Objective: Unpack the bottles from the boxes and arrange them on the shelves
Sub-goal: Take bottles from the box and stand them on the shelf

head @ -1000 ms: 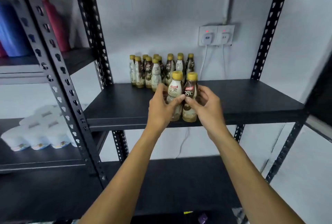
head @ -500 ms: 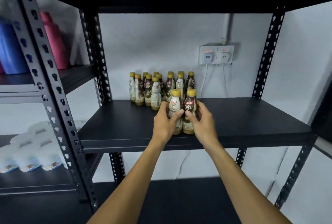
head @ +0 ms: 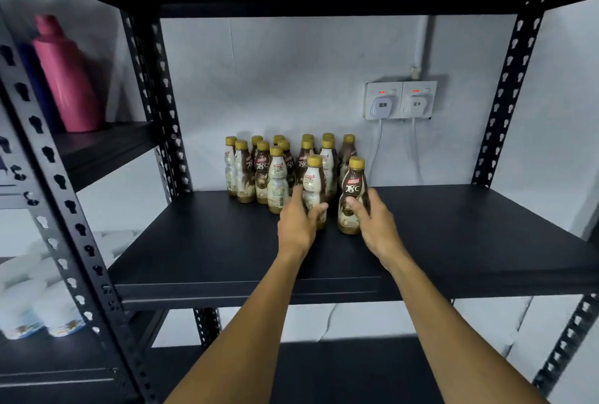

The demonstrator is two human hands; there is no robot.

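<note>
pink bottle (head: pixel 64 79): upright on the neighbouring rack's upper shelf, far left, blurred.
white packs (head: pixel 39 306): lower left shelf, too blurred to identify.
shelf (head: pixel 194 241): black metal board, middle tier of the slotted rack.
bottle cluster (head: pixel 259 173): gold-capped Kopiko 78°C coffee bottles, upright, packed in rows at back left-centre, near the wall.
left hand (head: pixel 296 225): fingers and thumb curled round the cream-labelled bottle's lower half.
cream-labelled bottle (head: pixel 313 176): upright, just in front of the cluster's right end, base partly hidden by the hand.
brown-labelled bottle (head: pixel 352 186): upright, just right of the cream one, narrow gap between, base on the shelf.
right hand (head: pixel 377 225): wrapped round the brown-labelled bottle's lower right side, thumb across the front.
wall sockets (head: pixel 401 100): two, red lights on, white plugs in, cables hanging down behind the shelf.
</note>
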